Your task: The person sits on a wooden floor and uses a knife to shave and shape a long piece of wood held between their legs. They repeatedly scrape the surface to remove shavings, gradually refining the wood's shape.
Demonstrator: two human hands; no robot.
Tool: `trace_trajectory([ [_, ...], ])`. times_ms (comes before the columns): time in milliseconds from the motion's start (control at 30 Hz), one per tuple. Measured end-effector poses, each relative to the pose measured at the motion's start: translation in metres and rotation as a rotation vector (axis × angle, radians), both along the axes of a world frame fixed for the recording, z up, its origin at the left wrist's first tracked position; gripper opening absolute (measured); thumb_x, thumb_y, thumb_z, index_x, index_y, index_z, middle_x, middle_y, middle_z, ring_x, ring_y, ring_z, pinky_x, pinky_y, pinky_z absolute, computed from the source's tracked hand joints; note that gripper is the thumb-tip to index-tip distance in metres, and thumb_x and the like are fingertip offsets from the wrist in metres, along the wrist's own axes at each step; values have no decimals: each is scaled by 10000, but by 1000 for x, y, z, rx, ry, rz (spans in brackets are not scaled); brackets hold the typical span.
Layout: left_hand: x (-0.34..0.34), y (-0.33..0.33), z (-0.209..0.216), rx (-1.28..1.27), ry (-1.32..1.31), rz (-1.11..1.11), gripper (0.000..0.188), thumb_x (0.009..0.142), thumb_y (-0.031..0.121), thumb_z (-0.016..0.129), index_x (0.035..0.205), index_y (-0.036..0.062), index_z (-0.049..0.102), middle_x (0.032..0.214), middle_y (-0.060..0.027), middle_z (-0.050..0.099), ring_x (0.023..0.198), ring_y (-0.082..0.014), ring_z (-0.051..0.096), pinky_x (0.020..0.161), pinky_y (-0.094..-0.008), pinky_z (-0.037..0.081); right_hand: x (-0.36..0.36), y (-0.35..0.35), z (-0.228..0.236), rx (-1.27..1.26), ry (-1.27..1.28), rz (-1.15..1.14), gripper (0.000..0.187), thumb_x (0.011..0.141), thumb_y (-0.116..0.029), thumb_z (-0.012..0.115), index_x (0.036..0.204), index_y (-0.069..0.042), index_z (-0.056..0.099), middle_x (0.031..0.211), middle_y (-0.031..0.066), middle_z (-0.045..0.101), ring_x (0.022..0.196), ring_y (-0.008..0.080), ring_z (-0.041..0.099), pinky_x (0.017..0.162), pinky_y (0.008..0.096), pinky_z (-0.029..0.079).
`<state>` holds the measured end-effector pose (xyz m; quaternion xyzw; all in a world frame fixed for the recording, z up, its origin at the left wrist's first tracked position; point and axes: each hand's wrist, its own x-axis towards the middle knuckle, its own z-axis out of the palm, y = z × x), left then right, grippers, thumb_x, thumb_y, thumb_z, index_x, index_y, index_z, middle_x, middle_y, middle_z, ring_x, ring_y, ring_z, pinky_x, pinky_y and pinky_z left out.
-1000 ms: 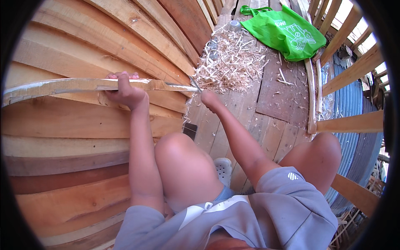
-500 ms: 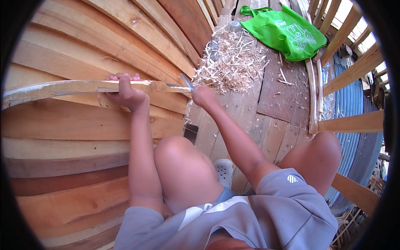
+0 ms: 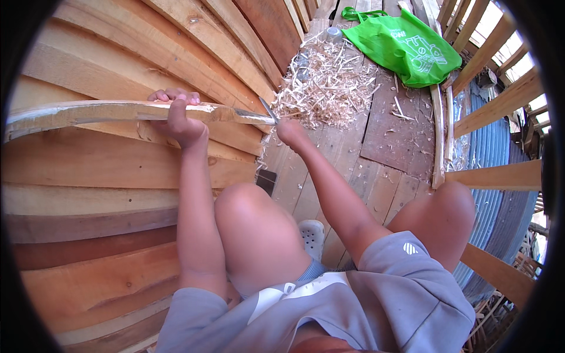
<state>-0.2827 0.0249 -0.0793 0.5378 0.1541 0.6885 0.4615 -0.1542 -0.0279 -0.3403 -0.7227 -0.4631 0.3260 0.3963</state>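
A long wooden strip point(image 3: 76, 112) with pale, bark-edged sides runs from the far left to the middle, level with the plank wall. My left hand point(image 3: 183, 122) is wrapped round it, thumb on the near side and fingers over the far side. At the strip's thin right end, my right hand point(image 3: 292, 134) is closed on a knife, its handle hidden in the fist. The narrow grey knife blade point(image 3: 268, 109) points up and left from the fist, across the strip's tip. Just left of the blade the strip narrows and shows a dark patch.
A heap of wood shavings point(image 3: 329, 85) lies on the plank floor beyond my right hand, with a clear container point(image 3: 333, 34) at its far edge. A green bag point(image 3: 406, 50) sits by the slatted railing point(image 3: 497, 175). Near my knee lies a dark flat object point(image 3: 266, 181).
My right hand and the knife have moved slightly right and toward me at the strip's tip. My left hand keeps its hold on the strip. The whole view has shifted a little.
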Motion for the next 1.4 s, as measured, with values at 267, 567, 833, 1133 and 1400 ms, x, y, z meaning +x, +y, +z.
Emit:
trace_trajectory([
  [267, -5, 1, -4, -64, 81, 388, 244, 704, -9, 528, 922, 13, 422, 739, -92, 514, 573, -159, 494, 540, -302, 460, -32, -9, 104, -235, 169, -57, 395, 965, -198, 370, 1070, 54, 656, 1070, 311, 660, 1055, 451, 639, 918, 522, 504],
  [567, 0, 2, -3, -63, 104, 557, 306, 713, 1, 536, 1008, -52, 473, 791, -98, 535, 580, -154, 494, 537, -292, 456, -42, -6, 14, -184, 245, -318, 628, 1001, -387, 301, 864, 124, 641, 806, 325, 665, 753, 459, 669, 723, 512, 511],
  [833, 2, -1, -4, -63, 135, 532, 229, 716, 12, 538, 918, -33, 438, 714, -101, 536, 555, -157, 509, 540, -291, 464, -55, 13, 17, -207, 432, -368, 721, 1009, -505, 312, 807, 103, 642, 636, 203, 610, 509, 294, 594, 499, 447, 471],
  [1133, 0, -3, -2, -47, 137, 519, 244, 709, 8, 532, 933, -25, 440, 670, -90, 526, 529, -157, 493, 533, -287, 456, -41, -15, 14, -333, 477, -296, 644, 1004, -468, 370, 1113, 102, 649, 1121, 363, 627, 1093, 477, 612, 966, 517, 456],
  [1400, 1, -2, -2, -20, 131, 553, 240, 710, 4, 528, 931, -31, 440, 690, -88, 531, 534, -155, 502, 529, -283, 460, -27, -14, 9, -349, 496, -201, 589, 1020, -473, 400, 979, 95, 550, 786, 204, 603, 654, 310, 597, 551, 454, 480],
])
